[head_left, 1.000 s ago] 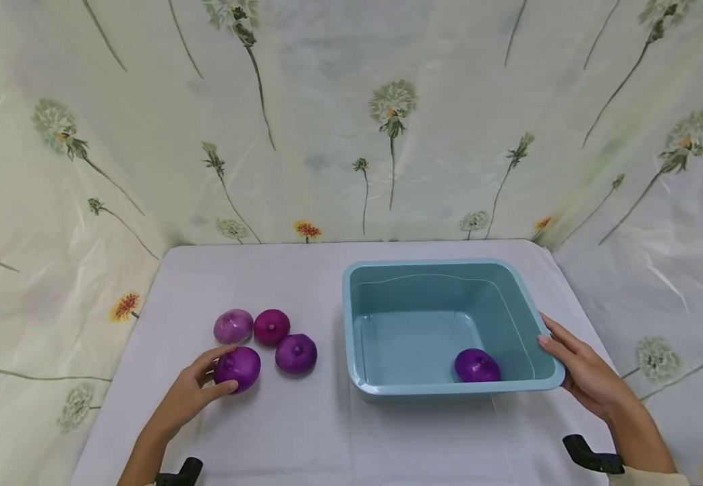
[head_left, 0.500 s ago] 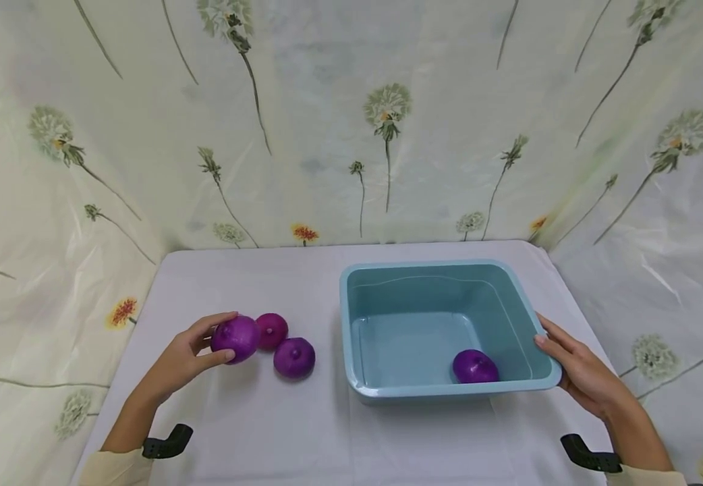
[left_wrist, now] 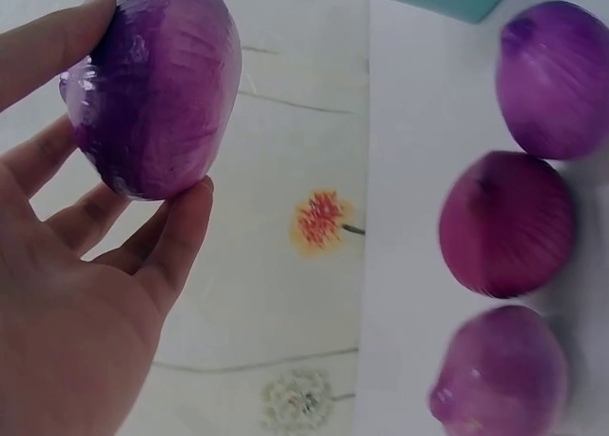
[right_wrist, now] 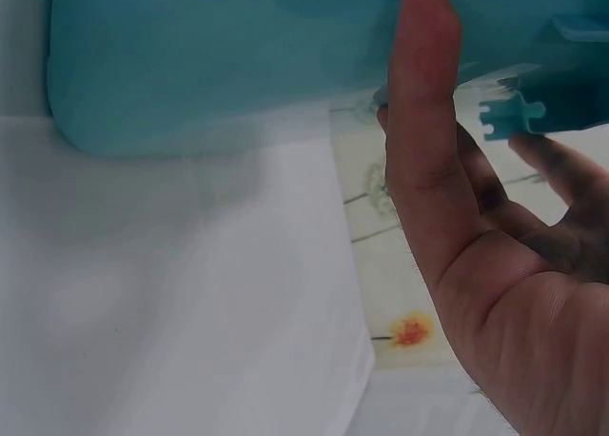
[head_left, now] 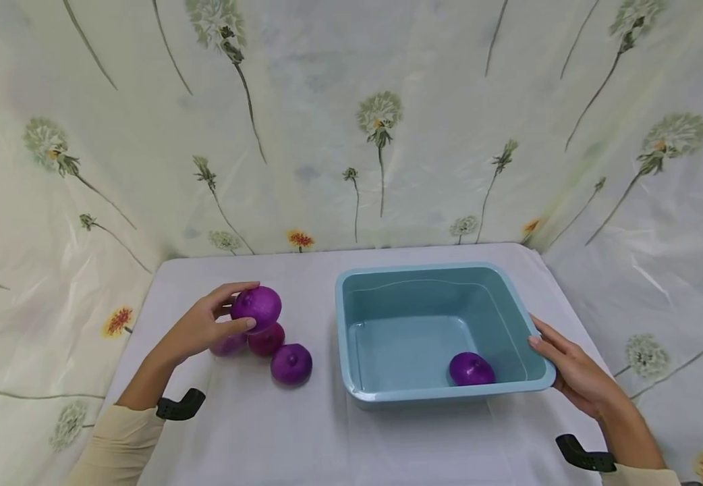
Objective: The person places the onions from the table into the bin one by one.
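Note:
A purple onion [head_left: 257, 309] is pinched between the thumb and fingers of my left hand [head_left: 202, 325], raised above the others. Below it on the table are a pale purple onion [head_left: 228, 345], partly hidden by the hand, a magenta onion [head_left: 266, 339] and a dark purple onion [head_left: 291, 364]. The left wrist view shows the held onion [left_wrist: 162, 89] apart from these three. My right hand [head_left: 579, 374] grips the right rim of a light blue plastic basin [head_left: 341, 337], its thumb over the edge. One more purple onion [head_left: 471, 369] lies inside, near the basin's front right.
A white cloth covers the table [head_left: 388, 445]. Behind it and at both sides hangs a pale curtain [head_left: 303, 101] printed with dandelions. The basin takes up the right half of the table. Each wrist wears a black band [head_left: 181, 405].
My left hand has lifted the purple onion off the table and carried it up and slightly right over the other onions. My right hand has kept its grip on the basin.

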`<state>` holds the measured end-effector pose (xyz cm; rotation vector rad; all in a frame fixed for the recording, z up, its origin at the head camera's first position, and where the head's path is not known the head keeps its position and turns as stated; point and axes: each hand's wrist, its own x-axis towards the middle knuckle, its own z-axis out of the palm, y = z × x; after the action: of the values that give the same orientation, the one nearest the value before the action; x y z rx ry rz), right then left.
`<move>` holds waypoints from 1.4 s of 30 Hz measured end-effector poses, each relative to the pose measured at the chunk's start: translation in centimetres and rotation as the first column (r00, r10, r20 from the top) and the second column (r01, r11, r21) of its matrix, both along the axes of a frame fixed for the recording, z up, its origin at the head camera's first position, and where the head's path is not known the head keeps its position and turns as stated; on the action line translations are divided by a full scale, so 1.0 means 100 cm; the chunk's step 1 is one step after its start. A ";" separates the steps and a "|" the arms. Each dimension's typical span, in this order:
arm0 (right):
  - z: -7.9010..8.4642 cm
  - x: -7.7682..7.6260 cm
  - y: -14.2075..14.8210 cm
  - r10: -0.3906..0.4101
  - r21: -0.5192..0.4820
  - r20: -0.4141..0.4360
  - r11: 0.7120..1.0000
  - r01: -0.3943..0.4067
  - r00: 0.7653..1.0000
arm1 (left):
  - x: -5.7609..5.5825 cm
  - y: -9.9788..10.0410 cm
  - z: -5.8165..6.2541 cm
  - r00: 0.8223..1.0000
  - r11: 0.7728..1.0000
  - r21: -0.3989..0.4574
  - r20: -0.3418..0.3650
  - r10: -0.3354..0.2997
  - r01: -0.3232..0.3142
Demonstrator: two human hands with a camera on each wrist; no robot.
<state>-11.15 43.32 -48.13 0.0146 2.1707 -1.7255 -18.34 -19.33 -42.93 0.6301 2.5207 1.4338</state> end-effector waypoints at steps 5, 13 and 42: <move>0.000 0.004 0.003 -0.014 0.016 0.003 1.000 0.014 1.000 | -0.017 0.026 0.017 0.998 0.998 0.010 -0.023 -0.055 0.055; 0.004 0.006 0.005 -0.032 0.020 0.006 0.999 0.032 0.999 | -0.039 0.075 0.041 0.988 0.990 -0.021 -0.063 -0.144 0.143; 0.004 0.008 -0.002 -0.046 -0.030 0.005 0.998 0.046 0.999 | -0.071 0.246 0.058 0.861 0.859 -0.155 -0.076 -0.503 0.488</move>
<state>-10.38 43.11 -47.69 0.0608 2.1575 -1.7813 -25.48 5.24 -37.15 1.2561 2.2589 1.0593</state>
